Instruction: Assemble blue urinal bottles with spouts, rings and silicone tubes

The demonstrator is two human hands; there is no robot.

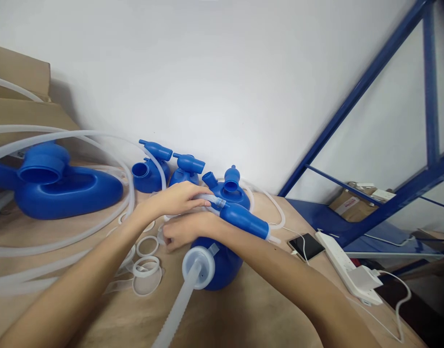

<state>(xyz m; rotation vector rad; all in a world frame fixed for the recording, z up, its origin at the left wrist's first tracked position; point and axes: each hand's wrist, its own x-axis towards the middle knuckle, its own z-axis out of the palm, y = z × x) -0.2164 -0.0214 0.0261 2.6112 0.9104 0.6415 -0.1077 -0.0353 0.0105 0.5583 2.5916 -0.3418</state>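
My left hand (187, 195) grips a translucent tube (207, 198), which meets the narrow end of a blue plastic funnel-like piece (243, 218). Below it my right hand (181, 232) is curled, its fingertips down beside the white rings; whatever it holds is hidden. Under my right forearm stands a blue bottle (225, 270), partly covered. A translucent cap (198, 267) with a ribbed hose (174, 314) sits at the bottle's near side. Several white rings (147, 246) and a clear disc (147, 282) lie on the table left of my right hand.
More blue bottles (151, 176) stand along the wall, with a large one (69, 188) at left. Long pale hoses (129, 193) loop across the left side near a cardboard box (22, 72). At right are a phone (306, 247), a power strip (337, 256) and a blue metal rack (352, 96).
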